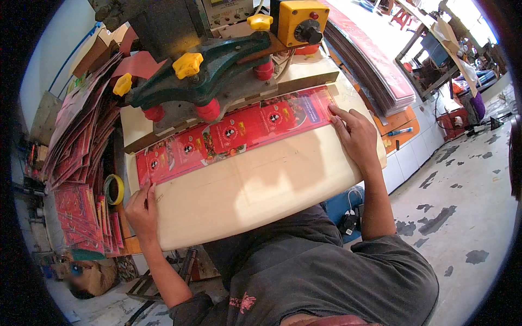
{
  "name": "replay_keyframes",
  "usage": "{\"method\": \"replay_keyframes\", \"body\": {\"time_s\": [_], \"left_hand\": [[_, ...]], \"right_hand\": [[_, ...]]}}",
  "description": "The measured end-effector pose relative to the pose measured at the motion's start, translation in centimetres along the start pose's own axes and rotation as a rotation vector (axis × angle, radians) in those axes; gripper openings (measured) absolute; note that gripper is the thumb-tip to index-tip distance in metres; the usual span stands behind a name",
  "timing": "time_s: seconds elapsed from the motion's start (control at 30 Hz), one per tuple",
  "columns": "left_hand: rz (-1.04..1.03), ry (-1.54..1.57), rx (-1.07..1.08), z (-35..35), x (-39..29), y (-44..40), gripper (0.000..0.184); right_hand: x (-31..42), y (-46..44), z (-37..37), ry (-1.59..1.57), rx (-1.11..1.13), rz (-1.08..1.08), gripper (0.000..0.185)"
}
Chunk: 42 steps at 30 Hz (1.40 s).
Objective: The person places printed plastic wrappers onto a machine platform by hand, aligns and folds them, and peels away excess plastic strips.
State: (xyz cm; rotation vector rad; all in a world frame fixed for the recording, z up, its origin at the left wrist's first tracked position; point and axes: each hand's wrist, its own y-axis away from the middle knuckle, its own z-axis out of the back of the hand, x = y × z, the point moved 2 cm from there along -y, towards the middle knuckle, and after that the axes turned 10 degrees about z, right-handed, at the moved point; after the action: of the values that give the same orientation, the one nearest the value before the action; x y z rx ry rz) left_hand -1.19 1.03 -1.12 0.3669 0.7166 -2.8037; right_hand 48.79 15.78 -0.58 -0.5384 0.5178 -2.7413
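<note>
A long red printed strip [251, 132] with food pictures and round logos lies across a cream work board [261, 190]. Its far long edge runs along the wooden guide bar of a dark green press [217, 76]. At the strip's near left corner, my left hand [142, 213] pinches the edge with fingers together. My right hand [358, 138] grips the opposite end, the thumb near the edge and the fingers curled at the corner. Both hands rest over the ends of the board. The undersides of my fingers are hidden.
Yellow knobs [187, 65] top the press, and a yellow control box [303, 24] stands right of them. Stacked red sheets [81, 125] and a tape roll [113, 189] are at left. Another stack [375, 65] lies behind right, near a blue marker [400, 131].
</note>
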Motion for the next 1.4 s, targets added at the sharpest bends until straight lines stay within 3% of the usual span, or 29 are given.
{"method": "replay_keyframes", "body": {"time_s": [1.4], "left_hand": [[0.011, -0.014, 0.04, 0.16, 0.32, 0.09, 0.022]], "right_hand": [[0.06, -0.03, 0.14, 0.016, -0.008, 0.002, 0.03]]}}
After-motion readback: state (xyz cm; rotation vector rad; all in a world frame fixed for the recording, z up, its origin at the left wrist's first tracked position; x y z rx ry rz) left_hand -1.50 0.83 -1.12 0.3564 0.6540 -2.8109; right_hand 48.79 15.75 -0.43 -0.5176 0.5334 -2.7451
